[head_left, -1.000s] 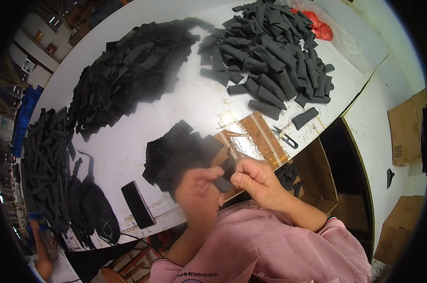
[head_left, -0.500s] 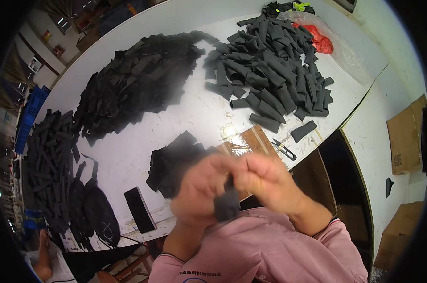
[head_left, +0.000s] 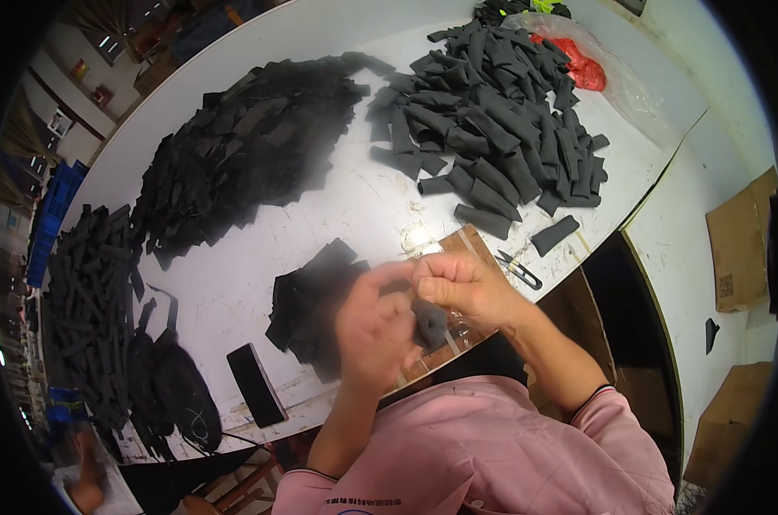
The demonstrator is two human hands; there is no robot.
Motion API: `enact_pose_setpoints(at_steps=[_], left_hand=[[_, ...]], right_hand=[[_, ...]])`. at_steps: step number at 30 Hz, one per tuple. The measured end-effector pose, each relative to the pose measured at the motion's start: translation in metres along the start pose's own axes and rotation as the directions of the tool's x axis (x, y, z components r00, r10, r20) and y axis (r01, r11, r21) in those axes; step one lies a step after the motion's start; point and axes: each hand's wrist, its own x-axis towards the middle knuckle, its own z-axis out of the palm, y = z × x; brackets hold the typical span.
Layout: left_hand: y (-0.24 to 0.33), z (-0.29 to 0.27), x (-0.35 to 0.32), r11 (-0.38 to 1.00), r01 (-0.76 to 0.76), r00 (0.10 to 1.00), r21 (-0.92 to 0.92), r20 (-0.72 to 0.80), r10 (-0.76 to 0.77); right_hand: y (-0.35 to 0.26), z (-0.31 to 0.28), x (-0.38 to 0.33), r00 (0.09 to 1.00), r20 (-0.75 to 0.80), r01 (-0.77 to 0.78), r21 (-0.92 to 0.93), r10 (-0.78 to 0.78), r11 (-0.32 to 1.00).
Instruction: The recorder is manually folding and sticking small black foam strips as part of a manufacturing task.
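Note:
In front of my chest, over the table's near edge, a small dark grey fabric tube (head_left: 432,326) hangs between my hands. My left hand (head_left: 373,324) curls round it from the left, its fingers a little blurred. My right hand (head_left: 464,281) is closed in a pinch at the tube's upper end, thumb pressed on the fingers, touching the left fingertips. Part of the tube is hidden behind the fingers. Beneath the hands lies a brown board (head_left: 473,247) with tape on it. A small stack of flat black fabric pieces (head_left: 313,296) sits just left of my left hand.
Thread snips (head_left: 521,273) and a single grey tube (head_left: 555,235) lie right of the board. Beyond are a heap of grey tubes (head_left: 492,129) and a wide pile of black pieces (head_left: 243,154). A phone (head_left: 256,384) and strips (head_left: 88,300) lie left.
Both hands have risen slightly, away from my body. The tube has shifted up and right, from in front of my shirt to over the board.

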Motion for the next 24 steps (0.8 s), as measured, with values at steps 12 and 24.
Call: enact_pose_setpoints(at_steps=[12,24], left_hand=[[-0.005,-0.012,0.002,0.443,-0.38,0.888,0.812,0.186,0.421],[-0.034,-0.021,-0.01,0.867,-0.333,0.897,0.37,-0.16,0.413]], right_hand=[[0.021,-0.002,-0.004,0.972,-0.237,-0.054,-0.201,0.005,0.978],[0.017,-0.003,-0.016,0.941,0.112,0.149,-0.984,-0.32,0.095]])
